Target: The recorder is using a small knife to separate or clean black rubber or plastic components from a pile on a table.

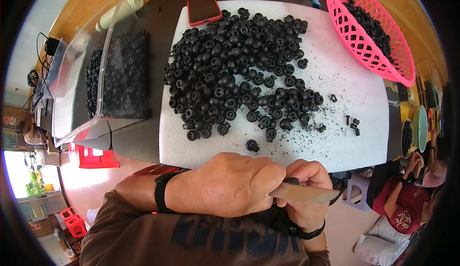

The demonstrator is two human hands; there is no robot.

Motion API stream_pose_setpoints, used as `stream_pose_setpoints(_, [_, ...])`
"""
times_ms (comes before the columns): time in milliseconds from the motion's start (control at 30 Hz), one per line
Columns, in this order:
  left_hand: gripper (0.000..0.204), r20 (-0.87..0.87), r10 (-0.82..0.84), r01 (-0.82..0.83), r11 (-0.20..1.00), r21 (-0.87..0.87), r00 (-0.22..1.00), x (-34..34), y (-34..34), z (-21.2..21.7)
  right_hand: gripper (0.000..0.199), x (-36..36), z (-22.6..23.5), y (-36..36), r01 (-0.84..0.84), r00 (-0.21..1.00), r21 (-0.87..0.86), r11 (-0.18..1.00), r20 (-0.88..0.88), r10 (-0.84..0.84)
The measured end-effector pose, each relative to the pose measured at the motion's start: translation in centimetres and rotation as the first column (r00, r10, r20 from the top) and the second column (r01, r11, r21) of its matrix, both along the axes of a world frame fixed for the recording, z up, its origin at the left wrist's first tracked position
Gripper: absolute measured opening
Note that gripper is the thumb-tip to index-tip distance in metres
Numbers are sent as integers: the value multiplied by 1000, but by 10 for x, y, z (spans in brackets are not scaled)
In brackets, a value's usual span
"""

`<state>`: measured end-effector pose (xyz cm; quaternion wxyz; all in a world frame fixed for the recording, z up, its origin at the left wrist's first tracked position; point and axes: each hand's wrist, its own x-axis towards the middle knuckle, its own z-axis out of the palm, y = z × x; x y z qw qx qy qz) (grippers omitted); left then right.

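My left hand (232,184) is closed around a knife (309,194), its blade pointing right. Close against it, my right hand (306,208) pinches a small black plastic part (292,181), mostly hidden by fingers and blade. Both hands are held in front of my chest, at the near edge of a white foam board (206,152). A big heap of round black plastic parts with holes, like ball cord locks (225,60), covers much of the board. One loose ball part (252,145) lies just beyond my left hand. Black trimmings (354,126) and crumbs are scattered to the right.
A clear plastic bin (108,74) holding black parts stands at the left. At the far right, a pink lattice basket (407,64) overhangs the board and holds small black pieces. A red-edged phone (203,9) lies at the back. Another person (400,199) sits at the right.
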<state>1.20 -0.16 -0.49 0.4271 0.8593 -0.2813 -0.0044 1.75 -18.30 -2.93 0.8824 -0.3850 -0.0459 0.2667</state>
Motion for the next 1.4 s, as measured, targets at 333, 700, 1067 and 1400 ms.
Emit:
stream_pose_setpoints(333, [27, -53, -6, 5, 1000, -18, 999, -1, -2, 6, 25, -4, -2, 1, 110, 982, -3, 994, 155, -108])
stream_pose_setpoints(700, [27, -38, 42, -43, 999, -23, 998, -1, -4, 7, 28, -9, -4, -5, 96, 958, -117, 988, 280, -60])
stream_pose_setpoints(1067, [32, -81, -46, 46, 999, -6, 996, -2, -6, 4, 27, -6, -7, -2, 156, 955, -48, 987, 262, -138])
stream_pose_setpoints(1400, [21, -121, -25, 16, 997, -72, 992, 0, -9, 3, 30, -8, -9, -6, 155, 958, -74, 985, 253, -132])
